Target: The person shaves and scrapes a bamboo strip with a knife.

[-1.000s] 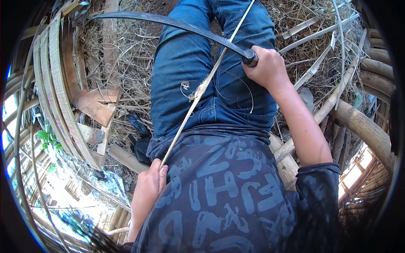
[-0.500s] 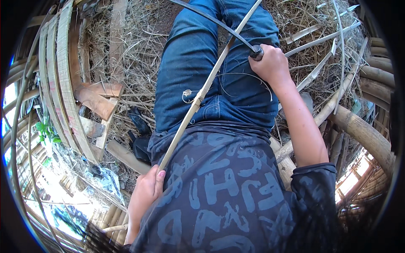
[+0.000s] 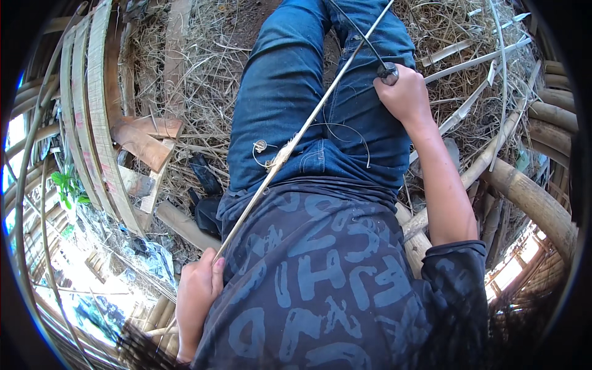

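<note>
A long, pale bamboo strip point(image 3: 251, 208) slants over my lap, from the hip at lower left up past the far knee. Its lower end is pinched in my left hand point(image 3: 198, 285), thumb on top. My right hand point(image 3: 404, 92) is closed round the dark handle of a long-bladed knife point(image 3: 365, 40) above the right thigh. The blade runs up and left and crosses the strip near its upper part. Around the strip's node the surface looks rough. Thin curled shavings point(image 3: 261, 147) lie on the jeans point(image 3: 277, 92) beside it.
Sawn wooden boards point(image 3: 98, 105) and short offcuts lean at the left. Dry straw and fibres point(image 3: 209, 74) cover the ground. Split bamboo pieces point(image 3: 462, 111) lie right of my legs, near a thick bamboo pole point(image 3: 530, 197). Clear plastic point(image 3: 157, 259) lies at lower left.
My left hand has drawn the strip down and left, and the strip has turned to show a narrower side. The right hand has shifted slightly right, and the blade now points more steeply away.
</note>
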`<state>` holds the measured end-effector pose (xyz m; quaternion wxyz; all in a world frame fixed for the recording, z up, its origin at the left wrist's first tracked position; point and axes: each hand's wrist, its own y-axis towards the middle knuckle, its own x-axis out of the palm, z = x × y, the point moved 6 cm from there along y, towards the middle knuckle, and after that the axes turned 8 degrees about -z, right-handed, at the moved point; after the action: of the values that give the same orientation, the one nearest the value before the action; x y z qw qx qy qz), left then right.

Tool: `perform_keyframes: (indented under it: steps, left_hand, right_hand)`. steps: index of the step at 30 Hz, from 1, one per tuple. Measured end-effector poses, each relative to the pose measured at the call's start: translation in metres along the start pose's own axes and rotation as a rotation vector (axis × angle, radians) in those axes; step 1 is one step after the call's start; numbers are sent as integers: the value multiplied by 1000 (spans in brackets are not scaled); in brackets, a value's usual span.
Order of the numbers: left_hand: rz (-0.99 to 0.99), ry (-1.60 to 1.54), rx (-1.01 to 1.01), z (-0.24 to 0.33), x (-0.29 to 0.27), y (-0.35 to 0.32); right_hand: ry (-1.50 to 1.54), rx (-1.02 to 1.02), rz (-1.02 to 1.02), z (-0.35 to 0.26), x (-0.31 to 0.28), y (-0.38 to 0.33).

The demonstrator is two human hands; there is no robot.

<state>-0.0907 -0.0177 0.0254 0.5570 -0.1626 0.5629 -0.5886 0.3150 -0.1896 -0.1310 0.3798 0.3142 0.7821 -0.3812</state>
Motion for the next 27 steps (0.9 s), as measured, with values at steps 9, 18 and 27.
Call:
perform_keyframes:
  steps: [9, 18, 27]
  left_hand:
    - [-9, 27, -16, 27, -5, 13]
    - [-4, 35, -41, 12, -2, -4]
    - [29, 9, -40, -2, 7, -21]
  right_hand:
    - [-58, -136, 51, -10, 1, -8]
    - [-149, -23, 66, -9, -4, 2]
    - [-40, 40, 56, 0, -2, 3]
